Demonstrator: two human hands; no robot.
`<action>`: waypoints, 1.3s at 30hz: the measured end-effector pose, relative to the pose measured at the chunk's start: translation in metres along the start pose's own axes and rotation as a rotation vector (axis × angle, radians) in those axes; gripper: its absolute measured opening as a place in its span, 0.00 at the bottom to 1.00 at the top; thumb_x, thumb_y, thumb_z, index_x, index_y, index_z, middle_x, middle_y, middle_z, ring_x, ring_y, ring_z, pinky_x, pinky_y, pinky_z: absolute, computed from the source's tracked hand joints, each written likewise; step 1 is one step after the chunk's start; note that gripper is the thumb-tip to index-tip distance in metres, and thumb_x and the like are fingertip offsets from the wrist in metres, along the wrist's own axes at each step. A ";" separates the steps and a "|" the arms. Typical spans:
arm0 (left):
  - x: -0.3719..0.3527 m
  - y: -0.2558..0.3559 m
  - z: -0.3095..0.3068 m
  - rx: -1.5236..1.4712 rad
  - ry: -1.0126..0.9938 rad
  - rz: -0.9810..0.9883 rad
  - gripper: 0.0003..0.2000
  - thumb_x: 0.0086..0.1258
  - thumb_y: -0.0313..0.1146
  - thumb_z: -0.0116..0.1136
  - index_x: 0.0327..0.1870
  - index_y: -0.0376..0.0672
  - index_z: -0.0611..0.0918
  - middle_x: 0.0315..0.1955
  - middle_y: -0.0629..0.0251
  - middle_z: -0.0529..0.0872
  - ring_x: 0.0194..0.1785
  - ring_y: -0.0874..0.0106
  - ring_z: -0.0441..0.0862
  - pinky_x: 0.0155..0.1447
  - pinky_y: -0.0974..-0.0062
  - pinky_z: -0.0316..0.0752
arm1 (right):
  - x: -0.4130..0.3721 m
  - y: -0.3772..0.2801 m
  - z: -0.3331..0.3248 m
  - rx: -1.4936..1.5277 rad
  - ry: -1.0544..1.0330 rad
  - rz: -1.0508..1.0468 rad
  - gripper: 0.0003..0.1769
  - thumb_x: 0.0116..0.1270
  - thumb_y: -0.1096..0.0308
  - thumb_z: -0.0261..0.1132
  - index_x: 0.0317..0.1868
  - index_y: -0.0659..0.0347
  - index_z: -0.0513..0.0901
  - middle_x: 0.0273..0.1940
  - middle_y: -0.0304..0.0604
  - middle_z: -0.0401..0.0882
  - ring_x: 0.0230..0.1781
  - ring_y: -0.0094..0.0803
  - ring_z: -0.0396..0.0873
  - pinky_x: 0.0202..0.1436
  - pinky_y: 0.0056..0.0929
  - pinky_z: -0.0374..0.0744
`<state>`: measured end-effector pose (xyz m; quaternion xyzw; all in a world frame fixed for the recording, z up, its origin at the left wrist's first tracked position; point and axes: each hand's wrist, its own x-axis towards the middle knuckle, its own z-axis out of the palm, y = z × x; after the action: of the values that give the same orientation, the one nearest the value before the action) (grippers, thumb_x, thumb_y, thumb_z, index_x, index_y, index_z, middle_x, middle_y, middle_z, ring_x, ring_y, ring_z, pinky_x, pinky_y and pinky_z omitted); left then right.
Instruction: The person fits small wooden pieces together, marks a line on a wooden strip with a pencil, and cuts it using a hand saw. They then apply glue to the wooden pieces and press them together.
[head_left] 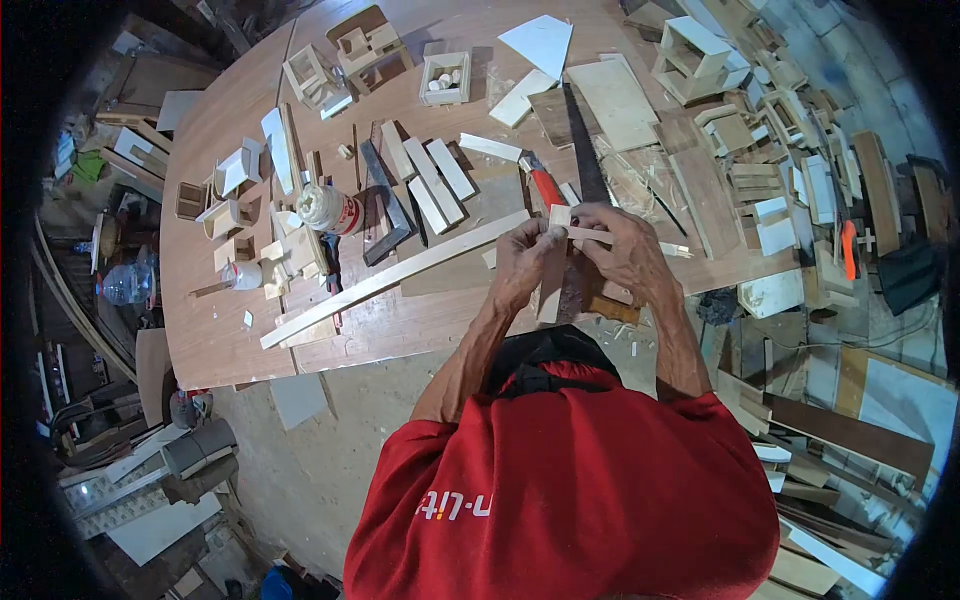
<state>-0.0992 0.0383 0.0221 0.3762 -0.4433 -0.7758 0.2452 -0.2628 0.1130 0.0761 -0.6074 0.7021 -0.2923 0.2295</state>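
Observation:
My left hand (524, 262) is closed on a flat light wood strip (552, 285), which points down toward my body. My right hand (625, 250) pinches a shorter wood piece (590, 235) that lies across the strip near its upper end. The two pieces touch between my hands. A long pale batten (390, 280) runs from beside my left hand to the lower left of the table. Just beyond my hands lie a handsaw (585, 150) and a tool with a red handle (545, 186).
On the wooden table (420, 345) are a glue jar (330, 210), short wood blocks (430, 190), a dark metal square (385, 205) and a small box (445, 78) with round pieces. Wooden frames (690, 60) and boards are stacked at the right. Plywood sheets (612, 100) lie at the back.

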 end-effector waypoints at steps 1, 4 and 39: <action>0.000 0.001 0.000 0.037 -0.023 0.066 0.11 0.70 0.34 0.58 0.45 0.36 0.83 0.33 0.68 0.85 0.35 0.80 0.78 0.41 0.80 0.74 | 0.000 -0.003 -0.005 0.083 -0.026 0.088 0.24 0.58 0.68 0.65 0.57 0.57 0.76 0.43 0.47 0.83 0.43 0.41 0.82 0.48 0.37 0.79; -0.003 0.006 0.002 0.128 -0.053 0.187 0.11 0.70 0.32 0.57 0.48 0.36 0.82 0.36 0.68 0.85 0.38 0.79 0.78 0.45 0.79 0.73 | 0.003 0.000 -0.015 0.183 -0.063 0.096 0.33 0.57 0.69 0.65 0.64 0.59 0.66 0.45 0.50 0.82 0.44 0.41 0.83 0.49 0.38 0.80; -0.034 0.074 -0.045 -0.240 -0.158 -0.297 0.18 0.73 0.53 0.49 0.46 0.47 0.76 0.34 0.67 0.79 0.34 0.74 0.76 0.31 0.79 0.65 | 0.032 -0.052 -0.004 -0.016 0.024 -0.395 0.29 0.53 0.78 0.68 0.54 0.61 0.66 0.49 0.50 0.78 0.51 0.50 0.79 0.54 0.42 0.79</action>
<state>-0.0393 0.0041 0.0843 0.3438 -0.3051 -0.8777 0.1356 -0.2330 0.0776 0.1157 -0.7316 0.5743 -0.3333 0.1545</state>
